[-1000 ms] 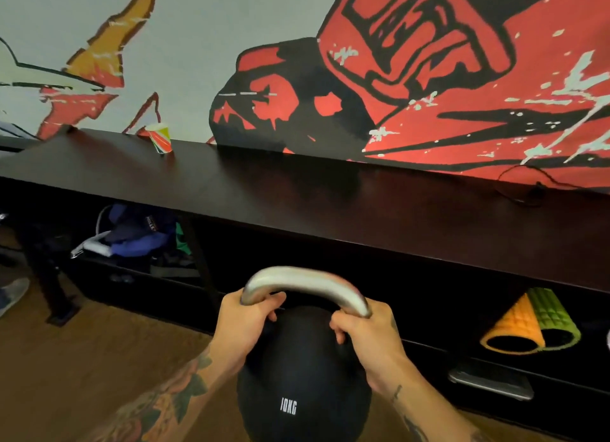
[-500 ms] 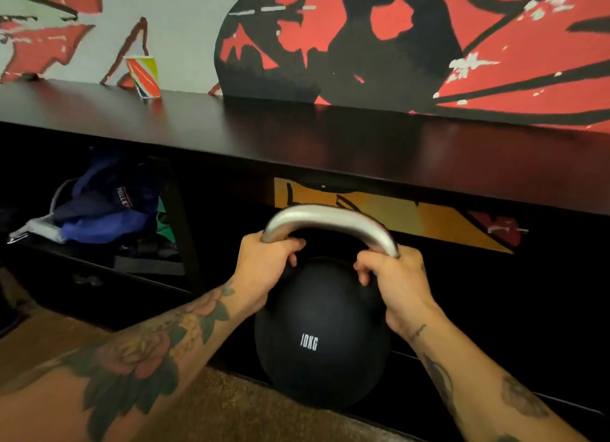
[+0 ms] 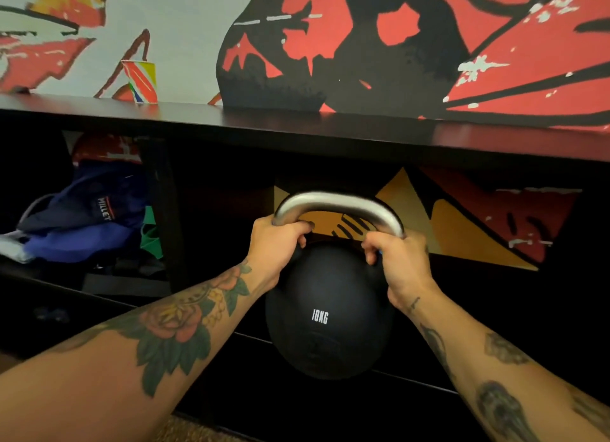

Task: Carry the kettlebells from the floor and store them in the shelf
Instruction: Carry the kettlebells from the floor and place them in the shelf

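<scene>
A black kettlebell (image 3: 330, 313) marked 10KG, with a bare steel handle, hangs in front of the middle opening of the dark shelf (image 3: 330, 134). My left hand (image 3: 277, 243) grips the left end of the handle and my right hand (image 3: 399, 260) grips the right end. The ball sits level with the lip of the shelf board, under the top panel. The bottom of the ball hides the board's front edge there.
A blue bag and folded clothes (image 3: 89, 217) fill the left compartment, behind a dark upright divider (image 3: 165, 210). A striped paper cup (image 3: 142, 81) stands on the shelf top against the painted wall. Carpeted floor shows at the bottom edge.
The view has dropped and closed in on the shelf. The kettlebell, held in both hands throughout, has moved forward to the mouth of the middle compartment.
</scene>
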A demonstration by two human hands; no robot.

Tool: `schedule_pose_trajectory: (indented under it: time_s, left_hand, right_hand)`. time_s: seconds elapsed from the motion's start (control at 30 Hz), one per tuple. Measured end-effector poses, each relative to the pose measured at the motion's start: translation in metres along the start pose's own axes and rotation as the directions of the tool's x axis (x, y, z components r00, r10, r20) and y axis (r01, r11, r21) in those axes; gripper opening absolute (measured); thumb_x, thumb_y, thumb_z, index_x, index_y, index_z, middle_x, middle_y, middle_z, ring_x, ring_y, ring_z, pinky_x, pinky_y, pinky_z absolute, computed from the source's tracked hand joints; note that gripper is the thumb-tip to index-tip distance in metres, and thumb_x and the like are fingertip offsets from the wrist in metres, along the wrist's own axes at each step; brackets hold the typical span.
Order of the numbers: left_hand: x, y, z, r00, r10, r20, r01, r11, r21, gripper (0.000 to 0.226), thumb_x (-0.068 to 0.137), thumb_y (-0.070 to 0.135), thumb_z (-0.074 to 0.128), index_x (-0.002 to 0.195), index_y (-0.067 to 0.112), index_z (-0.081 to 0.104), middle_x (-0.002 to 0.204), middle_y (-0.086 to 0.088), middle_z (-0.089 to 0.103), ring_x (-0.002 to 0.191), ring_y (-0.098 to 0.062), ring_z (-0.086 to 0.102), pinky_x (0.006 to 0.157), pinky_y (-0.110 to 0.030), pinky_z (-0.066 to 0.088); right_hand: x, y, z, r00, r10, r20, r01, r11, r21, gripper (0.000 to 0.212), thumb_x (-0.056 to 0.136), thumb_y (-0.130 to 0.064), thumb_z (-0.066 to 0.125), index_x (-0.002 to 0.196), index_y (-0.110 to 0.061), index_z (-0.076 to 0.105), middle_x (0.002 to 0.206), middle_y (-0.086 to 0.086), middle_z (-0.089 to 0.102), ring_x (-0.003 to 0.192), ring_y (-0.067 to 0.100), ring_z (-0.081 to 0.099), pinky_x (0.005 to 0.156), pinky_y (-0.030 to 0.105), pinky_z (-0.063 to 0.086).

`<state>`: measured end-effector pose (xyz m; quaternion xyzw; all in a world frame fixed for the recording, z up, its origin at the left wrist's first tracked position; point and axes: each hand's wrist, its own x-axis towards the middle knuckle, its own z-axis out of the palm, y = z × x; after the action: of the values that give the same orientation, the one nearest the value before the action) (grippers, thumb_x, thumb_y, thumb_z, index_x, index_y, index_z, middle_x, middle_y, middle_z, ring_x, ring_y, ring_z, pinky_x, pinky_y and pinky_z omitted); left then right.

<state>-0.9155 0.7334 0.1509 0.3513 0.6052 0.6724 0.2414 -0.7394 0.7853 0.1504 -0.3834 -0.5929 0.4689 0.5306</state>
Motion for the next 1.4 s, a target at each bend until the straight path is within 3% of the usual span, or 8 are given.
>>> schedule_pose_trajectory:
  time_s: [0.3,0.47,0.63,0.8,0.9,1.13,1.27,1.4]
  left_hand:
    - [0.042,-0.014,0.008,0.999,0.000,0.038,0.002,0.999,-0.033,0.023,0.071,0.024,0.083,0.060,0.016,0.064,0.048,0.004,0.061,0.046,-0.008,0.058,0.058,-0.025,0.047]
    - [0.043,-0.012,-0.002,0.990,-0.017,0.143,0.014,1.000,0.023,0.032,0.066,0.046,0.086,0.079,0.021,0.072,0.077,0.003,0.076,0.082,-0.016,0.074,0.082,-0.033,0.054]
    - [-0.019,-0.049,-0.036,0.917,-0.277,0.288,0.274,0.960,0.052,0.105,0.034,0.066,0.092,0.128,0.050,0.048,0.116,0.014,0.071,0.091,-0.001,0.074,0.067,-0.019,0.059]
    - [-0.039,-0.075,-0.039,0.898,-0.267,0.351,0.297,0.954,-0.032,0.109,0.037,0.051,0.099,0.128,0.063,0.041,0.110,0.028,0.072,0.103,-0.004,0.072,0.077,-0.037,0.063]
    - [-0.028,-0.075,-0.041,0.903,-0.269,0.335,0.300,0.953,-0.043,0.105,0.037,0.047,0.100,0.124,0.061,0.043,0.105,0.026,0.073,0.099,-0.004,0.073,0.070,-0.034,0.062]
    - [0.019,-0.061,-0.034,0.912,-0.290,0.289,0.296,0.955,0.025,0.113,0.039,0.047,0.099,0.140,0.046,0.047,0.120,0.015,0.071,0.108,-0.015,0.071,0.086,-0.053,0.060]
    - [0.059,-0.048,-0.025,0.938,-0.265,0.222,0.243,0.962,0.124,0.117,0.038,0.051,0.096,0.144,0.040,0.047,0.111,0.023,0.067,0.109,-0.014,0.064,0.089,-0.053,0.054]
    - [0.101,-0.048,-0.020,0.939,-0.288,0.187,0.255,0.950,0.180,0.118,0.059,0.038,0.094,0.156,0.022,0.030,0.132,0.004,0.060,0.117,-0.021,0.057,0.093,-0.059,0.053]
  right_hand:
    - [0.039,0.018,0.013,1.000,-0.020,0.014,0.020,0.999,0.035,0.026,0.058,-0.019,0.064,0.035,-0.017,0.054,0.039,-0.002,0.050,0.045,0.012,0.050,0.064,0.031,0.043]
    - [0.043,0.022,0.010,0.998,-0.041,0.038,0.041,0.999,0.008,0.012,0.063,-0.029,0.075,0.067,-0.020,0.069,0.071,0.002,0.072,0.070,0.011,0.067,0.067,0.030,0.049]
    - [-0.018,0.064,-0.020,0.979,0.150,0.138,-0.156,0.987,0.032,0.084,0.039,-0.067,0.095,0.112,-0.062,0.052,0.122,-0.016,0.067,0.101,-0.002,0.070,0.078,0.019,0.056]
    - [-0.060,0.107,-0.012,0.962,0.127,0.243,-0.134,0.991,0.014,0.148,0.027,-0.061,0.101,0.152,-0.053,0.022,0.150,-0.014,0.048,0.128,-0.001,0.057,0.101,0.027,0.053]
    - [-0.052,0.110,-0.003,0.967,0.110,0.232,-0.111,0.994,-0.008,0.148,0.029,-0.059,0.103,0.152,-0.056,0.020,0.151,-0.014,0.047,0.131,0.002,0.055,0.105,0.039,0.052]
    - [0.011,0.116,0.019,0.969,0.092,0.231,-0.083,0.995,-0.050,0.118,0.037,-0.058,0.102,0.134,-0.064,0.036,0.136,-0.022,0.059,0.121,-0.002,0.060,0.098,0.029,0.055]
    - [0.055,0.121,0.042,0.968,0.114,0.222,-0.099,0.992,-0.076,0.135,0.035,-0.062,0.100,0.151,-0.043,0.033,0.134,-0.021,0.061,0.123,0.005,0.060,0.103,0.036,0.053]
    - [0.094,0.125,0.059,0.953,0.188,0.236,-0.156,0.977,-0.147,0.135,0.034,-0.066,0.099,0.149,-0.044,0.032,0.128,-0.025,0.059,0.124,0.016,0.059,0.102,0.051,0.053]
